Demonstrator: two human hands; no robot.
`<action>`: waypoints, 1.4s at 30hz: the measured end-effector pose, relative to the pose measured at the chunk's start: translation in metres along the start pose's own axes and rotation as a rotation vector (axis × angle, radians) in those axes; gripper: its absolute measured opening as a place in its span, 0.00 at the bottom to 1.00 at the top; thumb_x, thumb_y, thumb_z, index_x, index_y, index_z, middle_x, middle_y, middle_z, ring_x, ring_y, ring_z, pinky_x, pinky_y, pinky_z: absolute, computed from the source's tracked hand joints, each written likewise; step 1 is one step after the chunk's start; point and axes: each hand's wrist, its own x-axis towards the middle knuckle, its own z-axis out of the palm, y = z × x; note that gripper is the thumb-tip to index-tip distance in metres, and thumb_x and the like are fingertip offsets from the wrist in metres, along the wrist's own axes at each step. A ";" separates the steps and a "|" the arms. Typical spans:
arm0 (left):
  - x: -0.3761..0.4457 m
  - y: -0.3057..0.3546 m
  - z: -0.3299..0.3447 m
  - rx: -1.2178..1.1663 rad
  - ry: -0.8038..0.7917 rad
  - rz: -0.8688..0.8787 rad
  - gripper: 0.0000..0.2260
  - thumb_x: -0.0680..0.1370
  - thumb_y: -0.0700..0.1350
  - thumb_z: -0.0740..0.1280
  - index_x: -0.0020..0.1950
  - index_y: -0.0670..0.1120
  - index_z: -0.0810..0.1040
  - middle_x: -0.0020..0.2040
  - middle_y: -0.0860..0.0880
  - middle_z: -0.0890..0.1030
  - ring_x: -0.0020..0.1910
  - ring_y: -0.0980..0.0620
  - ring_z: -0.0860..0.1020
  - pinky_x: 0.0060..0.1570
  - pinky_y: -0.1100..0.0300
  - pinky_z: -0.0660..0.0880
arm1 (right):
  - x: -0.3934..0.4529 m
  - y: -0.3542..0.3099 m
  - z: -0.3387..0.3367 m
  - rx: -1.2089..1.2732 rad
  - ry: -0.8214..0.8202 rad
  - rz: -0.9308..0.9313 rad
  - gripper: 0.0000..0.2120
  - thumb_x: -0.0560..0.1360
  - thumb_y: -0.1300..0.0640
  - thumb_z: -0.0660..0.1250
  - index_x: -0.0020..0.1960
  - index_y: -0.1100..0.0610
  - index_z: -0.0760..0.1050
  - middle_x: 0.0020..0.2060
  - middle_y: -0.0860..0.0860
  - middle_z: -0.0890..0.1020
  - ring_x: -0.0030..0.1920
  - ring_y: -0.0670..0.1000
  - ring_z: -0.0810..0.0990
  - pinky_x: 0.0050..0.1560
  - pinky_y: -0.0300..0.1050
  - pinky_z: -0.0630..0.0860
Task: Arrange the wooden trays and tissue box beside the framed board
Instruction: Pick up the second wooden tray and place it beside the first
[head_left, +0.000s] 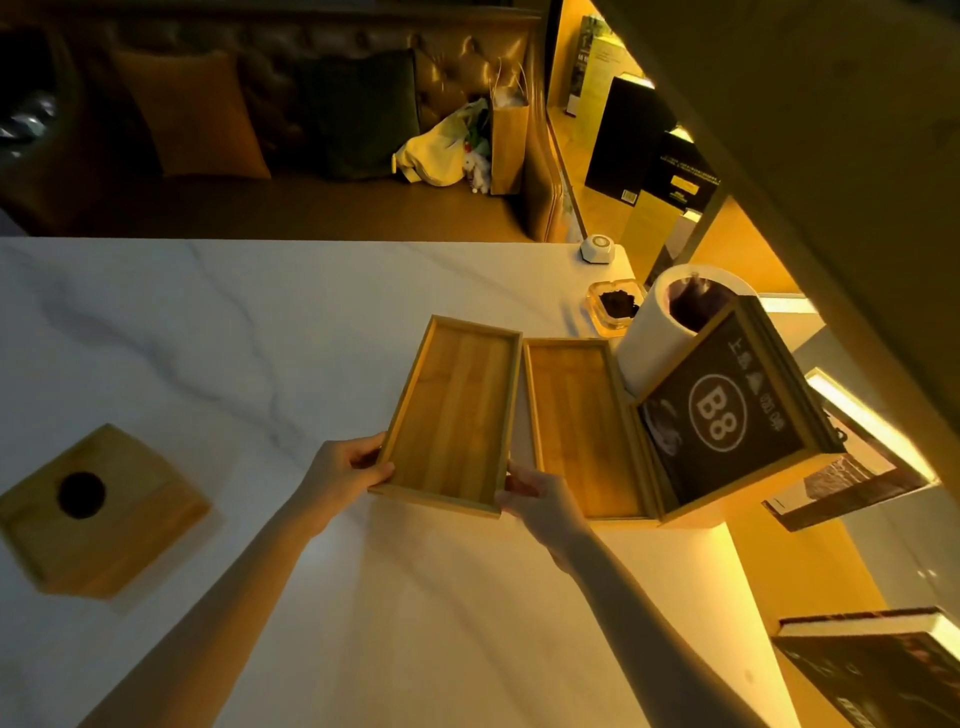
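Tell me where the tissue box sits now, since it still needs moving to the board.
In the head view the tissue box sits alone at the table's left, apart from both trays and the framed board at right.

My right hand (540, 499) hides the second tray's (582, 426) near-left corner; the framed board (727, 415) covers its right edge.

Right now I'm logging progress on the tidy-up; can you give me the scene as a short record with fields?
held tray: wooden tray, gripped at its near corners by left hand and right hand
placed tray: second tray, flat beside the framed board
tissue box: wooden tissue box, far left on the table, untouched
behind board: paper roll, ashtray
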 end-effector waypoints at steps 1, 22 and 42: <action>0.002 -0.001 0.001 -0.003 -0.004 -0.003 0.17 0.73 0.35 0.66 0.61 0.45 0.74 0.41 0.61 0.82 0.49 0.52 0.79 0.54 0.58 0.76 | 0.003 0.001 -0.001 -0.001 -0.001 0.004 0.17 0.75 0.62 0.64 0.63 0.59 0.73 0.54 0.56 0.78 0.56 0.52 0.75 0.54 0.44 0.71; 0.021 -0.020 0.017 -0.043 0.022 -0.092 0.20 0.72 0.32 0.65 0.63 0.42 0.70 0.56 0.48 0.77 0.55 0.50 0.76 0.60 0.56 0.71 | 0.024 0.014 0.010 -0.014 0.047 0.005 0.16 0.76 0.64 0.62 0.63 0.60 0.72 0.49 0.52 0.78 0.52 0.52 0.76 0.52 0.42 0.72; 0.022 -0.035 0.035 0.239 0.124 -0.077 0.21 0.72 0.36 0.68 0.64 0.40 0.70 0.59 0.37 0.76 0.56 0.42 0.75 0.57 0.57 0.69 | 0.028 0.034 0.030 -0.375 0.237 -0.084 0.15 0.77 0.65 0.60 0.63 0.59 0.71 0.57 0.57 0.76 0.57 0.56 0.75 0.53 0.44 0.75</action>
